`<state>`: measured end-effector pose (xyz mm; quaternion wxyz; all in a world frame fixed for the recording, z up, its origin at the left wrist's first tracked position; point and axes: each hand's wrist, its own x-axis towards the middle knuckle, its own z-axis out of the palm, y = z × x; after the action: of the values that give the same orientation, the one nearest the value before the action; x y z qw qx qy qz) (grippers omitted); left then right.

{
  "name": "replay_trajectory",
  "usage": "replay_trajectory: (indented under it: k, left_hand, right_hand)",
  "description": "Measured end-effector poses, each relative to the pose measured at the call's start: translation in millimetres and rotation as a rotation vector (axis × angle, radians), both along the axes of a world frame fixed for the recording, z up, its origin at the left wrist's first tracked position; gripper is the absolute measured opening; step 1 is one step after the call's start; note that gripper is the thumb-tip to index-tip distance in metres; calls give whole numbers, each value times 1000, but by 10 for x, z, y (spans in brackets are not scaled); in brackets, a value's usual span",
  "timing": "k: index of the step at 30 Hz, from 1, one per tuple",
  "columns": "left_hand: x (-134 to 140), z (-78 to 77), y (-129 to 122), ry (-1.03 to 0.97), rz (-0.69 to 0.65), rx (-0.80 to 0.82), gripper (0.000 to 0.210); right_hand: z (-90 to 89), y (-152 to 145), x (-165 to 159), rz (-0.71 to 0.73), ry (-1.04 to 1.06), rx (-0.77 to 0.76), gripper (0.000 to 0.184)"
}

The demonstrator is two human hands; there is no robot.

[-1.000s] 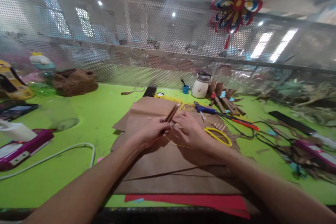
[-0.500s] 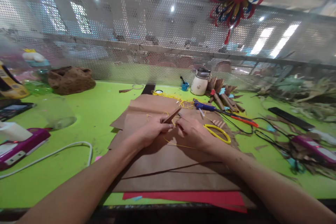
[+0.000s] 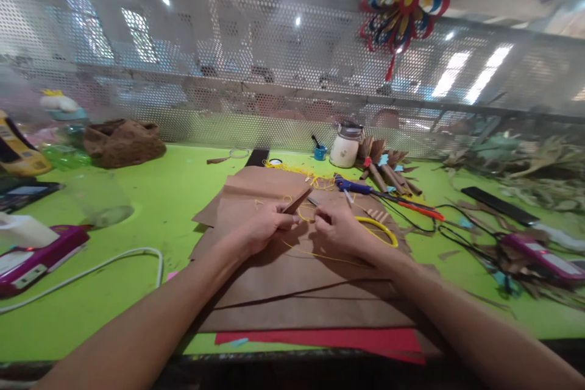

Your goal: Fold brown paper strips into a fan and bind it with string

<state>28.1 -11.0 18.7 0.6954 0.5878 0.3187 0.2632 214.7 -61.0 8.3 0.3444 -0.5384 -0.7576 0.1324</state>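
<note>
My left hand (image 3: pixel 269 224) is closed around a narrow folded piece of brown paper (image 3: pixel 300 199), which points up and to the right. My right hand (image 3: pixel 337 226) is pinched just beside it, with a small gap between the two. Yellow thread (image 3: pixel 305 216) curves from the paper to the right fingertips, and a loose length trails below across the brown paper sheets (image 3: pixel 292 311). Partly under my right hand lies a pair of scissors with yellow handles (image 3: pixel 388 235); the blade tip shows between the hands.
A blue glue gun (image 3: pixel 354 186) lies beyond the right hand, its black cable running right. Behind it stand a white jar (image 3: pixel 345 147) and rolled brown paper pieces (image 3: pixel 381 177). Tangled yellow thread (image 3: pixel 292 168) lies at the back. Purple power strips (image 3: pixel 46 256) sit at both sides.
My right hand has drawn slightly right, away from the left, widening the gap and showing more of the scissor tip. The left hand keeps its hold. The view has shifted a little.
</note>
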Motion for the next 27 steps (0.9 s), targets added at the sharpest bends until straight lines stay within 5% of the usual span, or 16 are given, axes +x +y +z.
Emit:
replay_trajectory:
  k: [7,21,27]
  left_hand:
    - [-44,124,-26,60,17,57,29]
    - [-30,121,-70,74,-2,106,32]
    - [-22,69,-58,78,14,82,29]
  right_hand:
    - [227,-99,153,135,259,-347,34]
    - [157,-95,84,109,664,-273,24]
    - [106,-51,82,-72,466,-68,25]
